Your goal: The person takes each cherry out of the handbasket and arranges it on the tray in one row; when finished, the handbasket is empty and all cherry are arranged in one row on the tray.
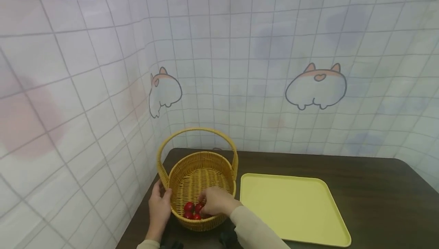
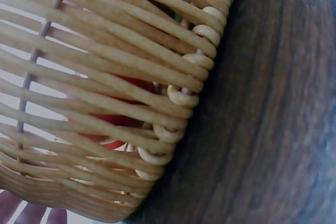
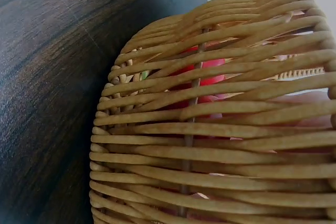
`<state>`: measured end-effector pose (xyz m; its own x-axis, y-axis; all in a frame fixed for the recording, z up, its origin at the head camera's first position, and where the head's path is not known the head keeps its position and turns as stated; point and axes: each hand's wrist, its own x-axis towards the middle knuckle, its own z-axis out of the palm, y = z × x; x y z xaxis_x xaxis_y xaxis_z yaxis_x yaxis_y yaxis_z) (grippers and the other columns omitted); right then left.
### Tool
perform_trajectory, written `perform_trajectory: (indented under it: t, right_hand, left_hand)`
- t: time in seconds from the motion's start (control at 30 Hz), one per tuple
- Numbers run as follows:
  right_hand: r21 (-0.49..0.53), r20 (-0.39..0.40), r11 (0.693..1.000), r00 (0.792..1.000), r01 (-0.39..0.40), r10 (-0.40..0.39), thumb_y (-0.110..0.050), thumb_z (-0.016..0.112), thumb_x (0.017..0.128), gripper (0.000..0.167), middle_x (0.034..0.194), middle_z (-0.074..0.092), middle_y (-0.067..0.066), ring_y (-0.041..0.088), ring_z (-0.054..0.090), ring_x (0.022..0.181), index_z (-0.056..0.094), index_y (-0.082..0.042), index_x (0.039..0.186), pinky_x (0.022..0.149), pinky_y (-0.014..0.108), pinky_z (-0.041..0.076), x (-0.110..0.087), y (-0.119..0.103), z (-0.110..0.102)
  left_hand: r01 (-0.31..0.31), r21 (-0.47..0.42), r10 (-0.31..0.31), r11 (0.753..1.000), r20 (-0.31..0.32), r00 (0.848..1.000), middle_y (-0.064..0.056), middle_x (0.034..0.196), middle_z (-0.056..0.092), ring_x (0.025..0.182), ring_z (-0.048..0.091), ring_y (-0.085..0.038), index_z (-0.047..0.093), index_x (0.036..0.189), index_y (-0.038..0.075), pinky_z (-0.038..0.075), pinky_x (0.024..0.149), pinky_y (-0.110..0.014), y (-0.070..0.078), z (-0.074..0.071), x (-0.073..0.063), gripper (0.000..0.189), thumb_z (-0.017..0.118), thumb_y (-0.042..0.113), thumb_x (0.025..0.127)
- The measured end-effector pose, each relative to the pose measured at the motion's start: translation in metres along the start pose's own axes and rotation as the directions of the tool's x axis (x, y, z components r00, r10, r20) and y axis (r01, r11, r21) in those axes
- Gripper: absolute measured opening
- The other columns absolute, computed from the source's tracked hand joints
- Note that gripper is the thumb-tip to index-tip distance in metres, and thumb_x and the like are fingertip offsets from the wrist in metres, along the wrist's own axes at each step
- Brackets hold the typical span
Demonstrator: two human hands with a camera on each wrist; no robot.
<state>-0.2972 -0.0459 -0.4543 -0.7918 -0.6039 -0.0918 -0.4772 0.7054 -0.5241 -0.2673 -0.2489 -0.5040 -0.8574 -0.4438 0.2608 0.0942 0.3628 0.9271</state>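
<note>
A round yellow wicker basket (image 1: 202, 157) with a tall hoop handle stands on the dark table. My left hand (image 1: 160, 205) holds its left side near the foot of the handle, and its fingers (image 2: 29, 213) show past the weave in the left wrist view. Several small, shiny red fruits (image 1: 189, 206) lie together at the near side of the basket floor. My right hand (image 1: 217, 202) reaches in over the right rim, its curled fingers around one red fruit (image 1: 199, 207) and partly covering it. Through the weave in the right wrist view, red fruit (image 3: 210, 72) shows in pieces.
A flat pale-yellow tray (image 1: 291, 207) lies on the dark wooden table (image 1: 387, 195), just right of the basket. A light grid-patterned wall covering (image 1: 236, 74) with cartoon dogs rises behind the table and along its left side.
</note>
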Motion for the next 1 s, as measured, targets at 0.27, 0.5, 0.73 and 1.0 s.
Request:
perform_trajectory:
  t: [0.27,0.5,0.73,1.0]
  right_hand:
    - [-0.044,0.055,0.996,0.995,0.083,-0.081,-0.021,0.072,0.084,0.027,0.098,0.070,-0.009,0.005,0.060,0.090,0.074,-0.024,0.110,0.080,0.028,0.050,0.0024,-0.0020,0.0022]
    - [-0.022,0.076,0.994,0.992,0.103,-0.101,-0.018,0.071,0.083,0.022,0.086,0.064,-0.010,0.004,0.057,0.079,0.073,-0.019,0.105,0.073,0.025,0.048,0.0034,-0.0045,0.0058]
    - [0.034,0.022,0.995,0.995,0.097,-0.097,-0.019,0.075,0.079,0.022,0.084,0.061,-0.012,0.004,0.055,0.074,0.069,-0.017,0.100,0.068,0.026,0.048,0.0032,-0.0011,0.0066]
    - [0.095,-0.130,0.984,0.982,0.150,-0.137,-0.024,0.074,0.085,0.026,0.094,0.066,-0.009,0.006,0.059,0.087,0.070,-0.017,0.110,0.075,0.027,0.049,0.0025,0.0024,0.0028]
  left_hand:
    - [-0.020,-0.002,0.020,1.000,-0.023,1.000,-0.029,0.128,0.056,0.115,0.055,-0.039,0.040,0.144,-0.002,0.047,0.090,-0.049,-0.0011,-0.0010,-0.0026,0.049,0.051,0.005,0.098]
    - [-0.002,-0.004,0.002,1.000,-0.012,1.000,-0.028,0.130,0.054,0.117,0.054,-0.039,0.039,0.145,-0.002,0.046,0.091,-0.050,-0.0021,-0.0046,-0.0044,0.048,0.049,0.006,0.098]
    - [-0.019,0.001,0.019,1.000,-0.012,1.000,-0.028,0.130,0.055,0.117,0.054,-0.040,0.040,0.144,-0.002,0.046,0.092,-0.052,-0.0006,-0.0039,-0.0039,0.048,0.050,0.005,0.098]
    - [-0.040,-0.015,0.040,0.999,-0.020,0.999,-0.029,0.130,0.055,0.118,0.054,-0.042,0.040,0.143,-0.002,0.044,0.093,-0.056,-0.0027,-0.0002,0.0007,0.047,0.050,0.005,0.097]
